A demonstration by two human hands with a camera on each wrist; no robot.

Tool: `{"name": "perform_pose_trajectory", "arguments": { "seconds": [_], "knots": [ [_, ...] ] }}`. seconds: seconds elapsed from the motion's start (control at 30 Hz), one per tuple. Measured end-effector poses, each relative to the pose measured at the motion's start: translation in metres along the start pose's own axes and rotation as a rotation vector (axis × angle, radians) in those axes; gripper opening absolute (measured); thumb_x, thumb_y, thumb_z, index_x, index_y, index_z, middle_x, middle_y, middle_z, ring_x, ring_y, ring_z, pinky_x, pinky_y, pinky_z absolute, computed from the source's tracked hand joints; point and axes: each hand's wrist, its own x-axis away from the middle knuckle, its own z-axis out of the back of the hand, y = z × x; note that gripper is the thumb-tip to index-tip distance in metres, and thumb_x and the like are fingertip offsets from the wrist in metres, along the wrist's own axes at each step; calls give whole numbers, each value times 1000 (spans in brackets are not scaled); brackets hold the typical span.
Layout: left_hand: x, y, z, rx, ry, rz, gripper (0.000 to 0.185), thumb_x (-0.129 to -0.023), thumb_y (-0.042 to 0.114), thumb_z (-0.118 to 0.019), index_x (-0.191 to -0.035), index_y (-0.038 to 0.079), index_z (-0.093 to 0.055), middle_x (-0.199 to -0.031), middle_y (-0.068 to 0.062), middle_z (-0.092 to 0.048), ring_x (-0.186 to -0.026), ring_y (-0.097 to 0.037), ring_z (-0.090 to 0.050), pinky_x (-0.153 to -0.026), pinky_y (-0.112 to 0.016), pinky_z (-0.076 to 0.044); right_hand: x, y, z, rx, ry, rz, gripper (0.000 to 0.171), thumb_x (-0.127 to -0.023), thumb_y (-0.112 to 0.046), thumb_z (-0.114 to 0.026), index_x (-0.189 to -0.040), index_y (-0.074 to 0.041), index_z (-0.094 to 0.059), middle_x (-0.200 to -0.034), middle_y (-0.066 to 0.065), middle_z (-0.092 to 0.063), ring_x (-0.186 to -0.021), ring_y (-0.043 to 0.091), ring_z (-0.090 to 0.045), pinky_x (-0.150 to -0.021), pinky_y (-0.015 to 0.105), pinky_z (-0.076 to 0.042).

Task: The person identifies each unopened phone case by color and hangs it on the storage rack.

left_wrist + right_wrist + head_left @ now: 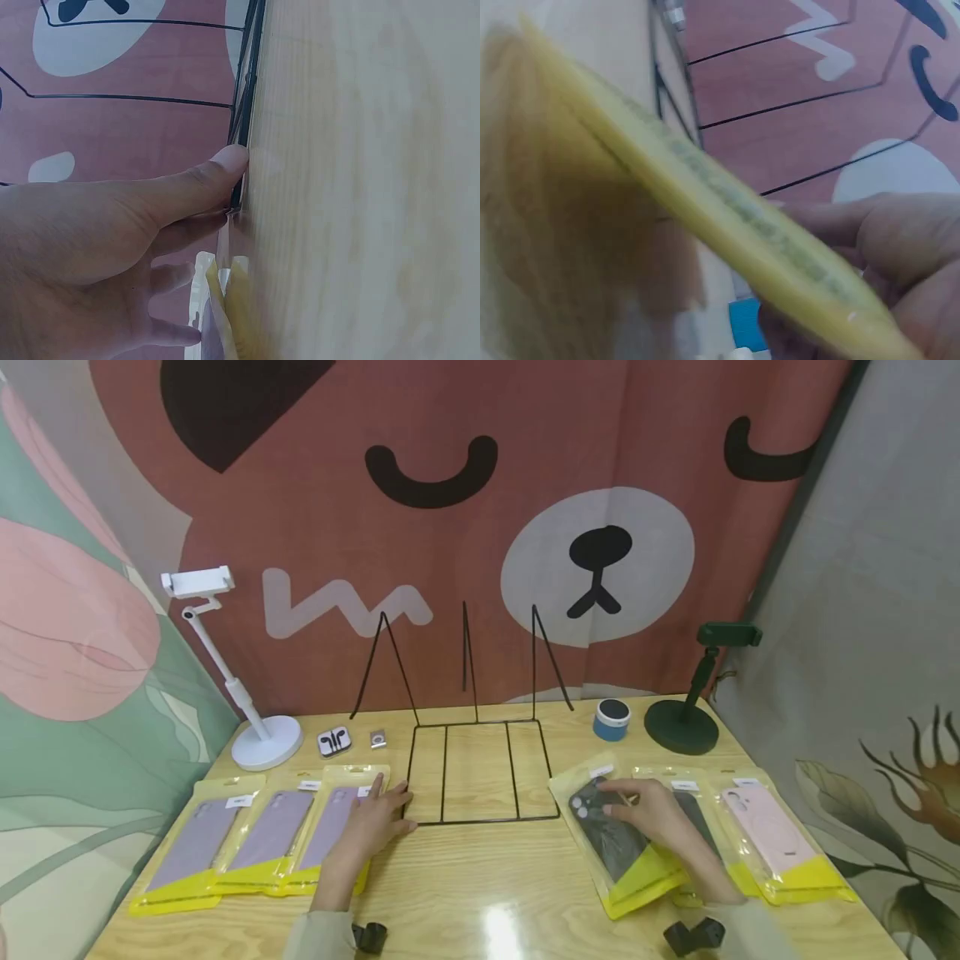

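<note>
My left hand (381,814) lies flat and open on the rightmost of three purple phone case packages (333,827), which have yellow bottoms. Its thumb (225,161) touches the front left corner of the black wire rack (480,820). That package's yellow edge (225,300) shows beneath the hand in the left wrist view. My right hand (641,810) grips a black phone case package (603,847) by its top and tilts it off the table. In the right wrist view the package's yellow edge (742,217) is blurred, with fingers (900,247) curled under it.
A second dark case package (693,822) and a pink one (772,839) lie to the right. At the back stand a white phone stand (258,739), white earphones (334,741), a small silver item (378,739), a blue speaker (612,719) and a dark green stand (684,722).
</note>
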Motion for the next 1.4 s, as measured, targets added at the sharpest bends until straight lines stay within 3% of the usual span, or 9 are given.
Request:
{"name": "perform_pose_trajectory", "arguments": {
  "seconds": [0.07, 0.13, 0.23, 0.4, 0.53, 0.6, 0.77, 1.17, 1.4],
  "knots": [
    [-1, 0, 0, 0, -1, 3, 53, -81, 28, -75, -127, 5, -62, -145, -12, -47, -140, -46, -20, -101, -75, -19, 0, -4, 7, -38, 1, 15, 33, -84, -12, -74, -117, -15, -71, -120, 13, -66, -85, 21, -58, -60, 28, -47],
    [-2, 0, 0, 3, 0, 5, 52, -82, 28, -75, -127, 5, -62, -145, -12, -47, -140, -46, -20, -101, -75, -19, 2, -12, 13, -87, -12, 28, 35, -85, -13, -73, -119, -18, -70, -123, 12, -64, -83, 18, -58, -59, 26, -47],
    [-2, 1, 1, 14, 2, 8, 52, -83, 28, -75, -128, 5, -62, -145, -12, -46, -141, -46, -19, -102, -74, -18, 11, -35, 18, -155, -27, 60, 36, -86, -15, -73, -121, -23, -69, -125, 8, -63, -92, 19, -64, -69, 30, -55],
    [0, -1, 0, 15, 0, 9, 51, -83, 27, -75, -128, 5, -62, -145, -12, -46, -141, -46, -19, -102, -74, -18, 29, -89, 11, -283, 26, 309, 35, -86, -18, -73, -120, -23, -69, -112, -3, -65, -97, 15, -64, -81, 33, -55],
    [2, -4, 1, 5, 5, -3, 51, -83, 27, -74, -128, 5, -62, -144, -11, -47, -140, -45, -22, -102, -74, -20, 28, -134, 1, -383, 118, 531, 34, -86, -11, -73, -119, -16, -70, -99, -4, -65, -87, 12, -61, -76, 28, -55],
    [3, -4, 0, 2, 12, -15, 51, -84, 28, -74, -128, 5, -61, -144, -11, -48, -139, -45, -24, -101, -73, -22, 23, -152, -1, -406, 162, 591, 34, -85, -7, -73, -119, -13, -70, -97, -2, -65, -83, 13, -60, -74, 27, -55],
    [3, -3, 1, -3, 23, -32, 52, -84, 29, -73, -128, 5, -61, -142, -12, -50, -138, -43, -30, -101, -72, -24, 8, -172, -8, -405, 208, 549, 35, -87, -12, -72, -121, -16, -69, -99, -3, -65, -80, 13, -56, -72, 27, -55],
    [-1, 0, 1, -5, -4, 2, 53, -84, 29, -73, -130, 6, -60, -145, -10, -46, -137, -39, -33, -104, -68, -24, -21, -169, -22, -413, 187, 484, 33, -89, -18, -71, -122, -19, -68, -111, -3, -66, -86, 16, -57, -75, 30, -55],
    [2, -1, -1, 14, -9, 16, 54, -84, 29, -73, -131, 7, -59, -146, -9, -45, -138, -39, -32, -105, -68, -23, -66, -166, -29, -390, 192, 418, 34, -91, -20, -69, -124, -25, -66, -120, -2, -63, -98, 20, -62, -84, 38, -54]
  ]
}}
